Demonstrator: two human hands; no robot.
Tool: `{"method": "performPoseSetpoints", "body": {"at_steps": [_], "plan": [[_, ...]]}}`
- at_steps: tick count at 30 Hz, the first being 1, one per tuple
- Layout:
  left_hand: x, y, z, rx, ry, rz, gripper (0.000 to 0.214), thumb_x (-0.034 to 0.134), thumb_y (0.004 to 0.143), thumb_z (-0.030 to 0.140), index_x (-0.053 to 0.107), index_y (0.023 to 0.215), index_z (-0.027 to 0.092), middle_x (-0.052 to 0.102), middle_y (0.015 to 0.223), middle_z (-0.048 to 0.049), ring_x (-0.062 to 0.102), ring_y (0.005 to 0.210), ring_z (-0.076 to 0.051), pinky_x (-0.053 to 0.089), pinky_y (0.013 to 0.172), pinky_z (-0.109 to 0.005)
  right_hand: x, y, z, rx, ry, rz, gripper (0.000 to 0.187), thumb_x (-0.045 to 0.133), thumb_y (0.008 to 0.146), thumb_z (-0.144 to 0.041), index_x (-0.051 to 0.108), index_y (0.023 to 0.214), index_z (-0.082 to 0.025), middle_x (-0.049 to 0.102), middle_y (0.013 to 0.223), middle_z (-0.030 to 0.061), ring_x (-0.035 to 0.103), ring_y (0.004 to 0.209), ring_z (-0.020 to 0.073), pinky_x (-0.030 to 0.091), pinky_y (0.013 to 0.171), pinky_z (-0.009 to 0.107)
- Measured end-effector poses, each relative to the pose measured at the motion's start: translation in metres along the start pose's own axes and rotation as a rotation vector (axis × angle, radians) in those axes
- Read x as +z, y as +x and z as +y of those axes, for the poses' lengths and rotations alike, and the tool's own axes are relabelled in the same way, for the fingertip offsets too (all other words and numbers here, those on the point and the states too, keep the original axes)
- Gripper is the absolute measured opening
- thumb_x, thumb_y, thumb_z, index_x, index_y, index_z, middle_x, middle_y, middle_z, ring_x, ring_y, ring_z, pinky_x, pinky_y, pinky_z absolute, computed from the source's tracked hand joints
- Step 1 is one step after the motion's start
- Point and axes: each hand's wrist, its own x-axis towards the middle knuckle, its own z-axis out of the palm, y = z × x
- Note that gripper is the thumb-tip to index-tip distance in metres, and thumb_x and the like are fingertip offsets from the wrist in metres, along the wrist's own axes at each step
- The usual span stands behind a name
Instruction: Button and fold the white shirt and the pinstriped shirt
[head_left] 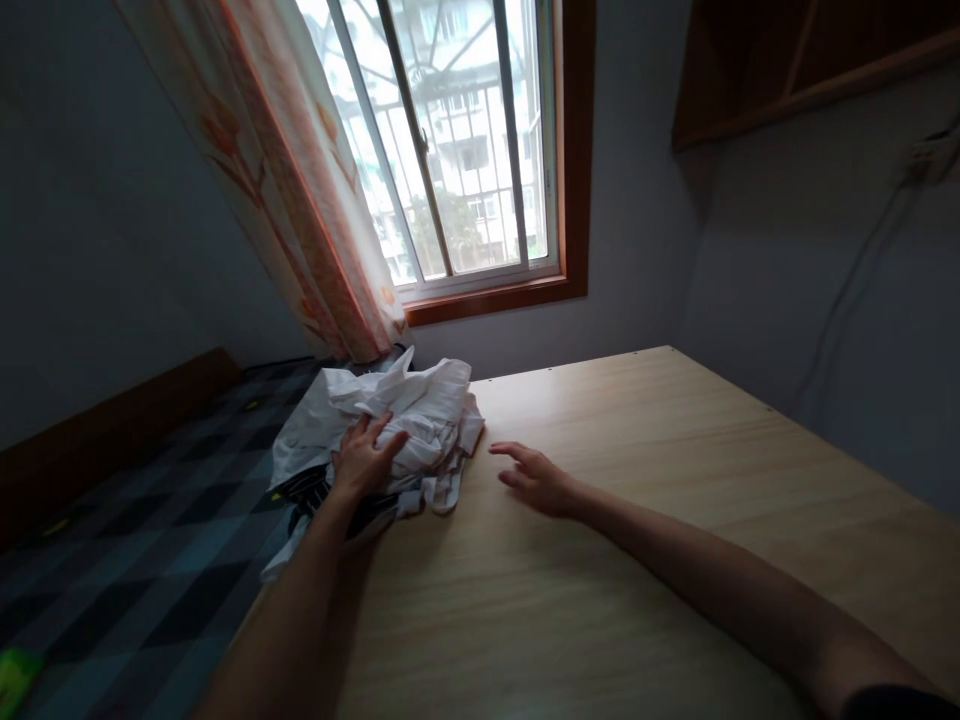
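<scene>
A heap of white clothes (427, 400) lies on the left edge of the wooden tabletop (570, 580), partly hanging over toward the bed. Dark striped cloth (306, 487) shows beneath the white fabric, and its kind is hard to make out. My left hand (365, 455) rests on the near side of the heap with its fingers spread. To the right of the clothes, my right hand (534, 480) hovers over or lightly touches the wood; which one I cannot tell. Its fingers are apart, point toward the heap and hold nothing.
A bed with a dark checked sheet (142, 560) lies along the left. Behind stand a window (472, 150) and a flowered curtain (300, 200). A wooden shelf (810, 80) hangs on the right wall, with a cable (847, 270) running down near it.
</scene>
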Motion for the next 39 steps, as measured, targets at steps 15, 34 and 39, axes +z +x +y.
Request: {"method": "performPoseSetpoints", "body": {"at_steps": [15,34,39], "plan": [[-0.024,-0.026,0.098,0.409,-0.377,0.698,0.072,0.033,0.094,0.059,0.025,0.152,0.017,0.019,0.159,-0.0134,0.015,0.146,-0.032,0.015,0.119,-0.049,-0.236,-0.131,-0.003,-0.06,-0.178,0.826,0.07,0.033,0.09,-0.069,0.043,0.142,-0.023,0.047,0.145,0.0128,0.045,0.132,0.0299,0.037,0.108,0.052],[0.07,-0.098,0.163,1.016,-0.101,-0.664,0.107,0.039,0.079,0.08,0.009,0.154,0.011,0.008,0.158,-0.0194,0.007,0.147,-0.031,0.009,0.119,-0.046,-0.135,-0.131,0.008,0.021,-0.606,-0.533,0.101,0.053,0.079,-0.073,0.012,0.153,-0.018,0.016,0.158,0.0133,0.016,0.146,0.0293,0.007,0.12,0.047],[0.066,-0.099,0.165,1.001,-0.09,-0.695,0.107,0.039,0.078,0.081,0.011,0.154,0.01,0.009,0.158,-0.0191,0.007,0.147,-0.03,0.009,0.12,-0.046,-0.134,-0.131,0.007,0.034,-0.608,-0.536,0.101,0.052,0.079,-0.073,0.012,0.153,-0.017,0.016,0.158,0.0137,0.015,0.146,0.0291,0.007,0.12,0.046]]}}
